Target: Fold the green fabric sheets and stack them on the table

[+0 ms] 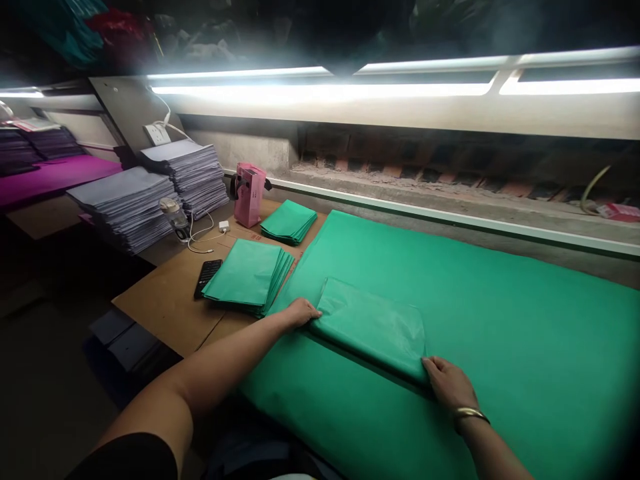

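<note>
A folded green sheet [373, 327], shaped as a flat rectangle, is held by its two near corners. My left hand [301, 313] pinches the left corner, fingers closed on the edge. At the right corner, my right hand [450, 381], with a gold bangle on its wrist, grips the other end. The near edge of the piece is raised a little, with a dark shadow under it. Beneath lies a large green sheet [500, 300] spread across the table. Whether the piece is cloth or thin plastic I cannot tell.
Left of my left hand lies a stack of folded green pieces [247, 270] partly over a black phone [207, 275]. Behind are a smaller green stack [289, 221], a pink bag [249, 195], a charger [224, 227], a bottle [173, 217] and tall grey stacks [197, 175] on cardboard [170, 300].
</note>
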Tool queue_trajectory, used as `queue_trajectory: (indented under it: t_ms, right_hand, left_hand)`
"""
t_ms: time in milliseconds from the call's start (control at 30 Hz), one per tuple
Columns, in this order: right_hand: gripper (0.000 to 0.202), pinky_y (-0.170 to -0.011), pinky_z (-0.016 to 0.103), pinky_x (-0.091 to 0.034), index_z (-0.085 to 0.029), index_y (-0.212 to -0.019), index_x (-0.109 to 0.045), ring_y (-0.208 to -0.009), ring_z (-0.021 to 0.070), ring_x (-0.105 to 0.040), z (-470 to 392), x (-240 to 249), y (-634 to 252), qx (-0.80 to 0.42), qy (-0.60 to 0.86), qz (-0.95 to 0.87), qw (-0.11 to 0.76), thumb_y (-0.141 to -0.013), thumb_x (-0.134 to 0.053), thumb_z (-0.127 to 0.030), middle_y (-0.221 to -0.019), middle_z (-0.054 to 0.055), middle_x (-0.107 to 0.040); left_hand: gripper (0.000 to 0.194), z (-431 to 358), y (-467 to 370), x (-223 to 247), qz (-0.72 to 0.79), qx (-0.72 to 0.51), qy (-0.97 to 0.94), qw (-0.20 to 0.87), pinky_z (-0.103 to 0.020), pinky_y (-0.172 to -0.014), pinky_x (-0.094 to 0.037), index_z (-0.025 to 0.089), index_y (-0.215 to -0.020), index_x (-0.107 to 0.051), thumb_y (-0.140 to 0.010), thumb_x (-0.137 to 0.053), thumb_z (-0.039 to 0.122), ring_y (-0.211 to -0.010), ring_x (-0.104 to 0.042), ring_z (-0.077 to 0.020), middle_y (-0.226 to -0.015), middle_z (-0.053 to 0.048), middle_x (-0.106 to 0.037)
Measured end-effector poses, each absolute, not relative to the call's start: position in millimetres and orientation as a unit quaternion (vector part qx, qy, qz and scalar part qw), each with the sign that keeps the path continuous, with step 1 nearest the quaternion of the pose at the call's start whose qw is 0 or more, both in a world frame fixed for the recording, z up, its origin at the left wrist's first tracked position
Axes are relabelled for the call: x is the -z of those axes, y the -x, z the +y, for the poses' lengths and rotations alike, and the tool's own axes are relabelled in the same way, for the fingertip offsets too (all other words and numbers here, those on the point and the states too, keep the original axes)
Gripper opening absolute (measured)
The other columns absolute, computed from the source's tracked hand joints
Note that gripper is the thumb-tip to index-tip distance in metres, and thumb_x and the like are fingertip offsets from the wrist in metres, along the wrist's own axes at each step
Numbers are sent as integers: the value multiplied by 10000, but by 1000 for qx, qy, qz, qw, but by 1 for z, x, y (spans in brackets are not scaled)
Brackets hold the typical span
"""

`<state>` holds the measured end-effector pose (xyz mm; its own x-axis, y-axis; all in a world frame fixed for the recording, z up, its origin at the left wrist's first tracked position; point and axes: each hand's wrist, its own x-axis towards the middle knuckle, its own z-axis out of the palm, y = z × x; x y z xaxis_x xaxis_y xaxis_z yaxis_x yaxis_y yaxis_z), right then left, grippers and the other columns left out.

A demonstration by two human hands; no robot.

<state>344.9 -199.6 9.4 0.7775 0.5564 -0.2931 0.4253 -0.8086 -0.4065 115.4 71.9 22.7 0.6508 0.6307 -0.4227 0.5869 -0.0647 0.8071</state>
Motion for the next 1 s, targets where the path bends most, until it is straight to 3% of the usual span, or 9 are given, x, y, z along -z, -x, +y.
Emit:
queue_trajectory:
  t_ms: [367,467,533,600,667,767,867,933,1000]
  right_hand:
    - [368,-552,260,-318,-198,-593,-430,-623,170,-498,-191,-9,-340,-186,946,-245,98,-927,-339,-324,-644,25,-531]
    - [364,-565,257,-319,-193,-597,-444,-637,172,-506,-189,-11,-341,-184,947,-248,88,-933,-352,-299,-675,38,-548]
    - [359,-567,253,-320,-191,-607,-456,-644,172,-513,-188,-11,-341,-185,946,-253,82,-937,-361,-296,-684,40,-557]
    - [360,-565,251,-323,-192,-623,-472,-648,174,-520,-187,-10,-341,-185,946,-257,76,-944,-355,-305,-681,40,-559]
    - [364,-560,249,-327,-191,-639,-489,-649,176,-527,-186,-8,-341,-184,946,-260,67,-950,-343,-313,-679,41,-560]
    - [366,-569,248,-345,-186,-667,-518,-667,177,-542,-188,-9,-342,-183,946,-262,49,-956,-336,-317,-710,48,-581]
    - [375,-606,257,-383,-177,-741,-574,-700,184,-563,-193,-12,-344,-193,945,-264,30,-963,-320,-339,-752,61,-603]
    - [338,-677,293,-417,-161,-943,-610,-809,221,-577,-189,-15,-342,-162,955,-250,12,-953,-339,-363,-883,92,-621]
    - [388,-829,367,-412,-142,-1224,-517,-1043,270,-510,-169,-16,-334,-70,966,-247,-16,-928,-392,-360,-1158,136,-551]
  left_hand:
    - [262,79,-124,-16,436,58,-767,468,-230,-409,-328,162,-578,-520,-784,-542,323,-398,-470,-116,-468,17,-506]
    - [272,87,-127,-26,418,66,-813,399,-245,-501,-424,152,-588,-592,-775,-557,346,-531,-580,-164,-538,-33,-582]
    - [280,94,-134,-35,404,43,-851,334,-293,-645,-475,141,-634,-645,-774,-561,369,-732,-627,-228,-682,-93,-643]
    - [294,99,-148,-42,376,6,-884,277,-354,-835,-455,145,-802,-691,-812,-517,381,-984,-581,-280,-933,-135,-656]
    - [335,103,-166,-44,325,-23,-912,248,-374,-1001,-353,205,-1080,-643,-839,-495,384,-1186,-458,-268,-1192,-102,-578]
    - [576,107,-188,-32,201,5,-958,204,-433,-1113,-167,275,-1392,-333,-864,-455,472,-1363,-200,-248,-1466,-37,-305]
    - [672,111,-198,-11,132,69,-975,163,-523,-1110,-69,240,-1455,-129,-895,-263,586,-1399,-7,-261,-1528,-11,-61]
    - [683,113,-199,1,133,74,-975,160,-520,-1114,-45,239,-1458,-103,-892,-196,610,-1400,24,-246,-1527,13,-32]
    - [679,114,-198,7,137,63,-976,157,-507,-1119,-34,244,-1458,-95,-891,-176,608,-1401,35,-229,-1525,24,-30]
